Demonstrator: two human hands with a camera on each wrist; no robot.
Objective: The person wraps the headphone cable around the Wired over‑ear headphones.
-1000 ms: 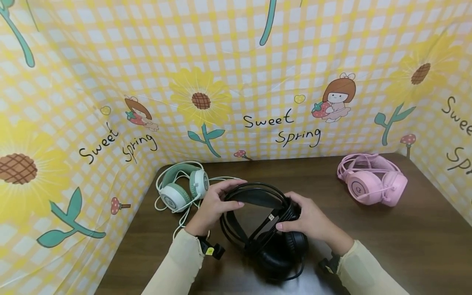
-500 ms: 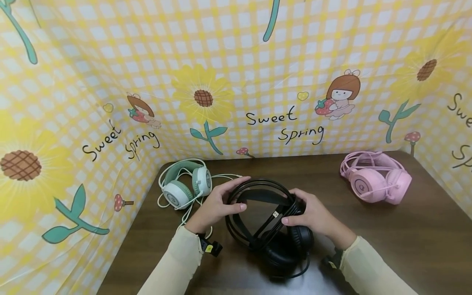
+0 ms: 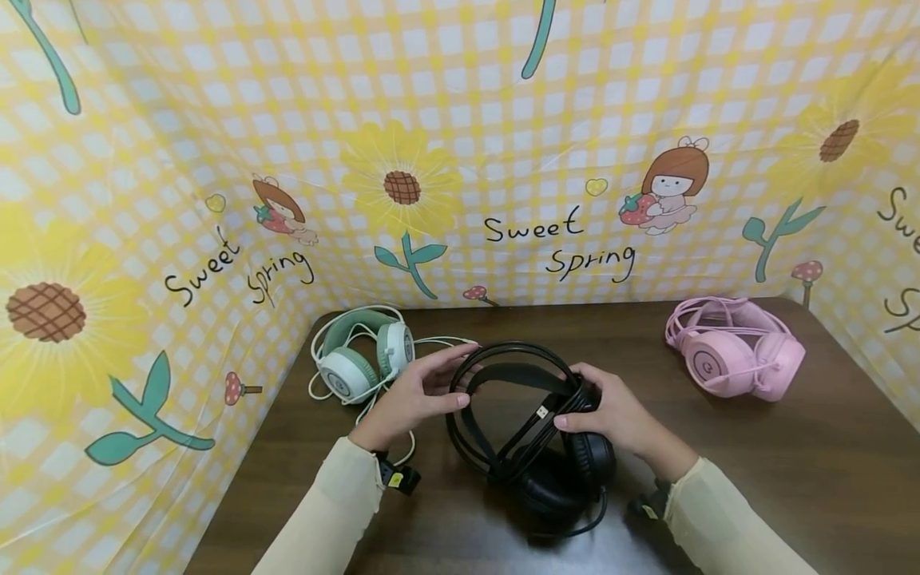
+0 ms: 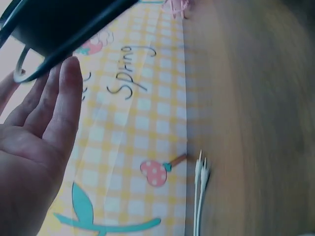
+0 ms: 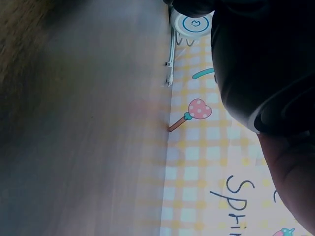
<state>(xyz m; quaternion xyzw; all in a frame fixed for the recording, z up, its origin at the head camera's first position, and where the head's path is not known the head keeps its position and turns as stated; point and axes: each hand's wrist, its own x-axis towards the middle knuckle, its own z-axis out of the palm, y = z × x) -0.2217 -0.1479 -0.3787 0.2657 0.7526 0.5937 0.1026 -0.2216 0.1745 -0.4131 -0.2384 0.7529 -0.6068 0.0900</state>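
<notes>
A pair of black over-ear headphones (image 3: 548, 489), its cable looped around the headband, stands tilted over the table in the head view. My right hand (image 3: 616, 411) grips its right side, thumb in front by the USB plug (image 3: 541, 412) and fingers behind, partly hidden. At the left of the headband is my left hand (image 3: 415, 398), fingers extended and thumb tip right at the cable loops. The left wrist view has that palm spread with straight fingers beneath the dark headband (image 4: 69, 24). A black ear cup (image 5: 266, 64) fills the upper right of the right wrist view.
White-and-green headphones (image 3: 348, 375) lie at the back left, their white cable trailing behind and below my left hand. Pink headphones (image 3: 719, 363) rest at the back right. A yellow checked cloth (image 3: 460, 160) walls off the brown table (image 3: 755, 479) at the back and sides.
The black headphones have shifted slightly right in the head view, with the right hand still gripping them. The left hand has loosened and drawn a little leftward from the headband.
</notes>
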